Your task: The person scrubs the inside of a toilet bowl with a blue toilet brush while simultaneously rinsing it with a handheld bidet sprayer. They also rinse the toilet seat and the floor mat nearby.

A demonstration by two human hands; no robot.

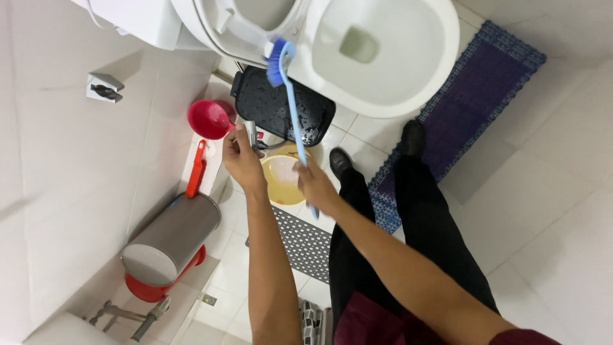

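Blue-handled toilet brush (290, 102) is gripped low on its handle by the right hand (314, 185), bristles up at the raised seat's (239, 32) edge over the white toilet bowl (396, 64), while the left hand (241, 156) is closed on a metal spray nozzle (251, 133). Scrubbing likely goes best with short strokes and the spray aimed at the bristles. Counted: one brush, one nozzle, one red dipper (209, 119), one yellow basin (281, 179), one grey bin (171, 239).

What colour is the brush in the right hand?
Blue: the brush has a light blue handle and darker blue bristles, seen in the head view.
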